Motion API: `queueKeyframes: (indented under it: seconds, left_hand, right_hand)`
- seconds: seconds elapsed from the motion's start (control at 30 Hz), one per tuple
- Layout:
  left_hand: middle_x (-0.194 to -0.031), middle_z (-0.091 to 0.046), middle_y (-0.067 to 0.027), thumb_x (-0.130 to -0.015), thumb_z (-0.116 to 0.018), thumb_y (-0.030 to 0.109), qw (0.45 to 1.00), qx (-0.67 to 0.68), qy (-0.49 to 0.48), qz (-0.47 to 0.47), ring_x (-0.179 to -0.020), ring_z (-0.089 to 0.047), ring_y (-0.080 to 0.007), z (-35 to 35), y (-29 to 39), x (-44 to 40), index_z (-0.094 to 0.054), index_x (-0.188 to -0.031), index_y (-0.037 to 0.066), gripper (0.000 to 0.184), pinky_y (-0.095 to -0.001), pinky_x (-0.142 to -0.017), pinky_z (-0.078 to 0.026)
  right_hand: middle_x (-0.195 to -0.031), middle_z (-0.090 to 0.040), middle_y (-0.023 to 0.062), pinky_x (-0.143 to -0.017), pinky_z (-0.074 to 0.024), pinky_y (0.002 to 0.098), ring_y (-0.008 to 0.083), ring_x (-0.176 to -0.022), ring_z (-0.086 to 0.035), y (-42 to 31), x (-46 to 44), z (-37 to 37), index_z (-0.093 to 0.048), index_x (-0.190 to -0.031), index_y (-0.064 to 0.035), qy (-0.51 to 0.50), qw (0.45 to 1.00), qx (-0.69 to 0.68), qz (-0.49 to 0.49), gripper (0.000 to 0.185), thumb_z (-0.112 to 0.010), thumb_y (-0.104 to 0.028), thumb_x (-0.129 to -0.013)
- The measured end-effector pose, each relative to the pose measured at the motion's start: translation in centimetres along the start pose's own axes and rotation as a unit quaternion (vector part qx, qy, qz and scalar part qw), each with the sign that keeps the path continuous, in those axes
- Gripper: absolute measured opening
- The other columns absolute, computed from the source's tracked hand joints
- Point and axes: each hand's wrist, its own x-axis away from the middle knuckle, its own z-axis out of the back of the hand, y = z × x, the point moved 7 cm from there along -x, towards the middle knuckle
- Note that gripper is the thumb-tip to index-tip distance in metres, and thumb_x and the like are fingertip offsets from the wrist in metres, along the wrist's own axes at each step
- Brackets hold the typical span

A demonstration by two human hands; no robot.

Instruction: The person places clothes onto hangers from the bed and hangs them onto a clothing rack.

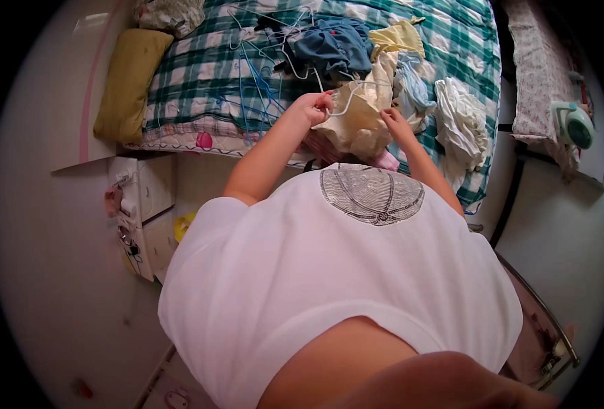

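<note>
Cream garment point(358, 128) is between the outstretched left hand point(313, 108), clasping a white hanger point(348, 107), and right hand point(399, 125), pinching the garment's edge.

"How are the bare arms point(264, 160) held?"

"Both are stretched over the near edge of the green-and-white checked bed point(459, 44)."

"And the hands?"

"The left hand point(311, 109) is curled in a pinch; the right hand point(398, 125), nearer the right edge, is bent at the fingers."
</note>
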Motion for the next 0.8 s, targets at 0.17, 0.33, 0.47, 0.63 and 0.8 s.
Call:
queueKeyframes:
  seconds: [0.17, 0.33, 0.47, 0.63, 0.8]
  left_hand:
    - [-0.07, -0.048, -0.0076, -0.087, -0.039, 0.003, 0.99, -0.097, -0.029, -0.097, -0.053, -0.047, -0.0102, -0.5, -2.9, -0.9, -0.046, -0.1, -0.002, 0.015, -0.0179, -0.045, -0.043]
    - [-0.08, -0.054, -0.0084, -0.087, -0.042, 0.011, 0.975, -0.204, -0.086, -0.019, -0.067, -0.056, -0.016, 2.5, -3.3, -5.1, -0.048, -0.093, 0.004, 0.011, -0.0334, -0.068, -0.051]
    - [-0.091, -0.058, -0.0069, -0.086, -0.043, 0.019, 0.944, -0.322, 0.035, -0.07, -0.084, -0.057, -0.0205, 5.1, -2.0, -5.4, -0.048, -0.095, 0.006, 0.016, -0.0375, -0.077, -0.046]
    - [-0.094, -0.058, -0.0071, -0.085, -0.043, 0.022, 0.947, -0.298, 0.075, -0.097, -0.085, -0.057, -0.0212, 8.3, 0.8, -7.0, -0.05, -0.094, 0.008, 0.019, -0.0381, -0.078, -0.045]
    - [-0.092, -0.058, -0.0057, -0.085, -0.043, 0.022, 0.928, -0.341, 0.061, -0.135, -0.084, -0.057, -0.0189, 8.2, 2.5, -7.0, -0.05, -0.094, 0.009, 0.017, -0.0351, -0.075, -0.046]
  right_hand:
    - [-0.087, -0.057, 0.0039, -0.066, -0.0385, 0.0249, 0.0121, -0.073, -0.052, -1.9, -2.4, -4.8, -0.054, -0.1, -0.0107, -0.147, 0.945, -0.256, -0.143, 0.043, -0.046, -0.05, -0.082]
    - [-0.078, -0.06, 0.0068, -0.053, -0.0447, 0.0271, 0.0171, -0.062, -0.058, 1.1, -8.0, -6.1, -0.055, -0.094, -0.0043, -0.123, 0.951, -0.231, -0.166, 0.032, -0.051, -0.033, -0.082]
    - [-0.065, -0.053, 0.008, -0.043, -0.0353, 0.0351, 0.0198, -0.051, -0.049, 3.5, -9.2, -5.5, -0.058, -0.079, -0.0035, -0.104, 0.976, -0.085, -0.169, 0.028, -0.051, -0.03, -0.077]
    - [-0.076, -0.055, 0.007, -0.04, -0.0318, 0.0301, 0.0162, -0.048, -0.042, 3.6, -7.8, -4.5, -0.058, -0.097, -0.0084, -0.081, 0.979, 0.147, -0.117, 0.029, -0.05, -0.029, -0.079]
    - [-0.089, -0.055, 0.0064, -0.06, -0.0401, 0.0313, 0.0162, -0.072, -0.05, 1.6, -5.5, -3.0, -0.058, -0.099, -0.0086, -0.113, 0.974, 0.095, -0.171, 0.028, -0.049, -0.026, -0.08]
